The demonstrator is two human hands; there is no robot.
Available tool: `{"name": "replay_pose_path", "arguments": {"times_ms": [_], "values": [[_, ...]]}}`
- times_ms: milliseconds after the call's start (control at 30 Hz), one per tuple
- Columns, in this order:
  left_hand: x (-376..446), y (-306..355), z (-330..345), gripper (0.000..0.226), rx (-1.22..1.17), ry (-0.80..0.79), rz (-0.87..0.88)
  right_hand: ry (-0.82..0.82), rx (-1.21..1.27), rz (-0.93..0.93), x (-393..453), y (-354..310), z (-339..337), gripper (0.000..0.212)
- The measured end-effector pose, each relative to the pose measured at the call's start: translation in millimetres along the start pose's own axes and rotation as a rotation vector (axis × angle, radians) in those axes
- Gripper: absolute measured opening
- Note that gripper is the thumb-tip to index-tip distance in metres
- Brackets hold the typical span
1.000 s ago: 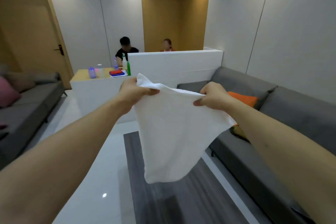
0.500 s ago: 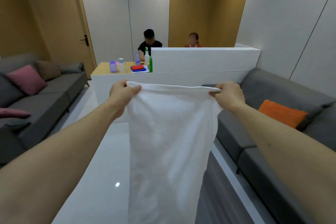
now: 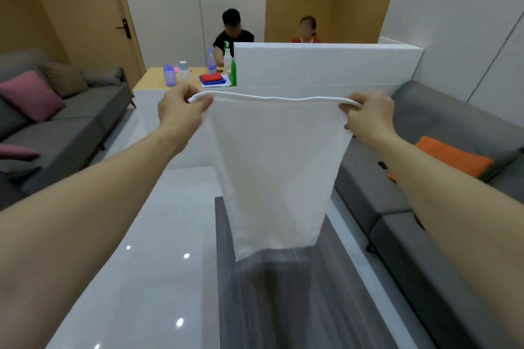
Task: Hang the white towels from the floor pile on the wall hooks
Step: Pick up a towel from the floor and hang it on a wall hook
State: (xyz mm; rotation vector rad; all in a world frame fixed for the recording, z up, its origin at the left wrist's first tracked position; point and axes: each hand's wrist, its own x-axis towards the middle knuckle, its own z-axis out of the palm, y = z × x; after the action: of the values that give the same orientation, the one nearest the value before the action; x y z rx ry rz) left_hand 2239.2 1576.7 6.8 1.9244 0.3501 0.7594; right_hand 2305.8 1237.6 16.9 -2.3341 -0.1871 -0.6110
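Both bare forearms reach out from the bottom corners, and between them a white towel (image 3: 279,167) hangs flat and stretched, its lower edge free in the air above a dark grey rug (image 3: 283,306) that lies on the glossy white floor (image 3: 136,263). The left hand (image 3: 177,110) pinches the towel's top left corner, thumb and fingers curled over the rolled hem; the right hand (image 3: 368,116) grips the top right corner the same way, fingers wrapped round the cloth. The two hands are well apart, and the top edge runs nearly level between them with a slight sag. Off to the left, a grey sofa (image 3: 71,127) carries a pink cushion (image 3: 31,95) and a brown one just behind it. On the right, another grey sofa (image 3: 397,207) with an orange cushion (image 3: 450,157) against its back. Beyond the towel stands a white partition (image 3: 326,65), and beside it a light wooden counter (image 3: 154,79) holds a green bottle (image 3: 233,72), a purple bottle (image 3: 169,75) and a folded red cloth (image 3: 211,77) on a blue one. Two people sit behind the partition, one in black (image 3: 231,34), one in red (image 3: 307,32). At far left, a wooden door (image 3: 85,8) with a dark handle.
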Motion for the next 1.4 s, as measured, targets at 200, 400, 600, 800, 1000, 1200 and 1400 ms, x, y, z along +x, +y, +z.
{"name": "replay_pose_path", "arguments": {"times_ms": [200,400,600,800,1000,1200,1400], "values": [[-102.0,-4.4,3.4,0.018,0.123,0.038,-0.048,-0.039,0.091,-0.062,-73.1,62.5,-18.3,0.015],[-221.3,-43.1,0.1,0.016,0.235,-0.017,-0.184,-0.194,0.124,0.03,-176.0,122.3,-28.9,0.013],[-336.1,-84.4,-16.1,0.01,0.284,-0.101,-0.317,-0.318,0.123,0.173,-280.4,161.6,-32.7,0.013],[-450.7,-130.0,-40.5,0.012,0.308,-0.216,-0.436,-0.415,0.067,0.314,-410.7,181.4,-53.6,0.016],[-551.6,-166.2,-73.0,0.014,0.352,-0.376,-0.521,-0.477,-0.02,0.446,-527.5,193.9,-83.3,0.015],[-607.4,-199.5,-85.5,0.012,0.379,-0.473,-0.61,-0.568,-0.077,0.567,-600.4,218.8,-89.4,0.016],[-601.4,-226.9,-55.9,0.012,0.436,-0.533,-0.641,-0.6,-0.1,0.639,-603.6,253.4,-65.8,0.008]]}}
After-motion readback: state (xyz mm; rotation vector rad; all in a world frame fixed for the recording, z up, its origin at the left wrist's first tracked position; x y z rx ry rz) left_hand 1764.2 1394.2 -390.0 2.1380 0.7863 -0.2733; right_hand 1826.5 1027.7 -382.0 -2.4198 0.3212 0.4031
